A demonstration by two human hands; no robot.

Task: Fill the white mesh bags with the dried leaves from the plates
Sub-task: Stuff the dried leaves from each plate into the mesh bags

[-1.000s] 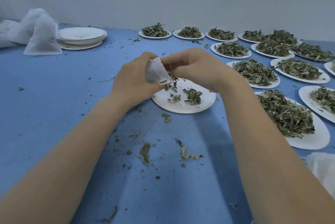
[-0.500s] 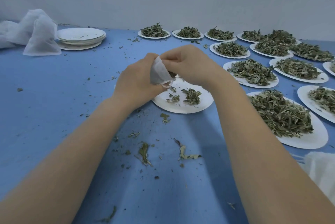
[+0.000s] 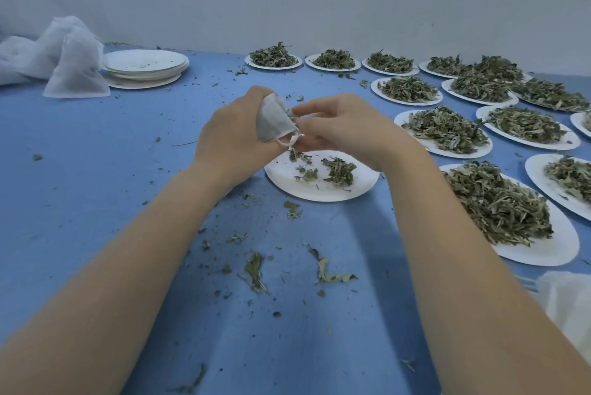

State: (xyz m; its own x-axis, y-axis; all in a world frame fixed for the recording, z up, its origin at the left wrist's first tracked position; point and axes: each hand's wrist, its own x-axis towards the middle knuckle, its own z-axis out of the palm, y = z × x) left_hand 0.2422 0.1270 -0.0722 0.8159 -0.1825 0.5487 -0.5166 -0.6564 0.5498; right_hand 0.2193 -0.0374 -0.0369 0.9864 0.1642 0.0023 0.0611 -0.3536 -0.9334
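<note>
My left hand [image 3: 230,135] grips a small white mesh bag [image 3: 271,119] with its drawstring mouth turned toward my right hand [image 3: 345,126]. The right fingertips pinch a few dried leaves [image 3: 292,116] at that mouth. Both hands hover over a white plate [image 3: 361,190] that holds only a small clump of leaves [image 3: 339,171] and some crumbs. The bag looks partly filled and grey-green inside.
Several plates heaped with dried leaves [image 3: 499,209] fill the right side and back row. A stack of empty plates [image 3: 144,65] and a pile of mesh bags [image 3: 64,55] lie far left. Loose leaf scraps [image 3: 323,270] litter the blue table; white fabric [image 3: 569,305] sits lower right.
Both hands have risen slightly with the bag. The right fingers, which trailed leaves above the plate, have opened a little at the bag's mouth.
</note>
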